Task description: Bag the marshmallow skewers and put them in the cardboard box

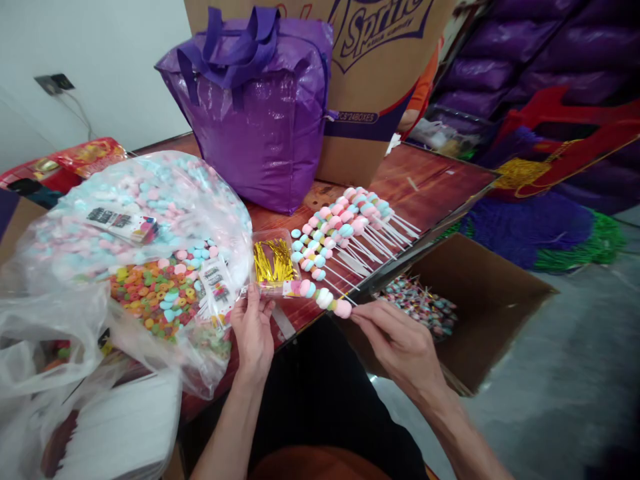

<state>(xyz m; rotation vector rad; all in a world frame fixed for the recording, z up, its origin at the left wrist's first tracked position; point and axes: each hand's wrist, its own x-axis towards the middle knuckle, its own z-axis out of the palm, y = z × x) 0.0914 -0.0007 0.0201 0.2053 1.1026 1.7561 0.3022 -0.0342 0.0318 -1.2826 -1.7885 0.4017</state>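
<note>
Table (430,163) is running under the gold-tie tray (273,235), which is sitting near the front edge. Carton (357,150) is standing well behind tray. Floor box (510,300) is sitting below, right of tray. Clear sack (200,180) of loose candy is crowding tray's left side, left hand's flank too. Purple bag (250,133) is standing between tray and carton. Skewer pile (345,223) is lying right of tray, sticks pointing right.

Hands are working apart: right hand (405,337) is pinching the stick, right-front of tray; left hand (254,333) is pinching the wrapper, tray's front. Candy skewer (324,299) is spanning between them, just right-front of tray, long axis running left-right, candy end pointing left. Wrapper (289,289) is meeting that end; can't tell how far it's covering.
</note>
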